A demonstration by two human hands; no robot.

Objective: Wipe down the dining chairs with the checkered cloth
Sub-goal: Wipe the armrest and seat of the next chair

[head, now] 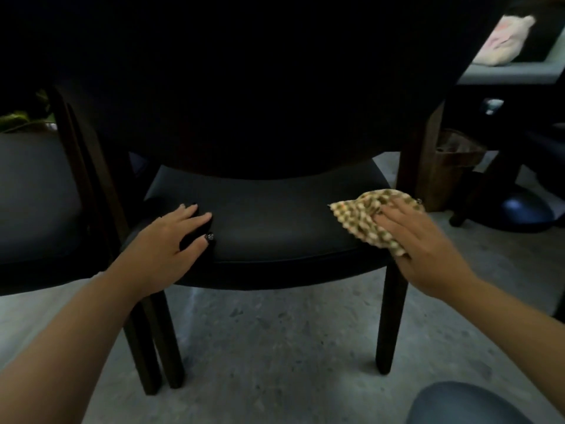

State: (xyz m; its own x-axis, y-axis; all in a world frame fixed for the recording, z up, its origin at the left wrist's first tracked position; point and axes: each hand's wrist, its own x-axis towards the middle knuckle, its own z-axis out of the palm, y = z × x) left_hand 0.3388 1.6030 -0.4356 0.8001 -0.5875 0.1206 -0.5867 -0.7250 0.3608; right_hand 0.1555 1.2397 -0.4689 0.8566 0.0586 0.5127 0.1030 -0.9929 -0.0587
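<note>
**Cloth pressed to the right edge of the chair seat**

Nearest the camera, a rounded blue-grey shape fills the bottom right corner; what it is cannot be told. Beyond it both bare forearms reach forward over a pale speckled floor to a dark dining chair with a padded black seat and dark wooden legs.

On the seat's left front part rests the left hand, palm down, its fingers straight and slightly spread, holding nothing; the nails are dark.

At the seat's right front edge lies the checkered cloth, tan and cream, bunched, partly hanging past the seat edge. Over it lies the right hand, its fingers extended and pressing the cloth flat against the seat rather than curling round it.

A second dark chair stands just beside the first, on the left. Behind, to the right, a brown basket sits on the floor near a wooden leg, and a pale blurred object lies on a higher surface at the top right.
</note>
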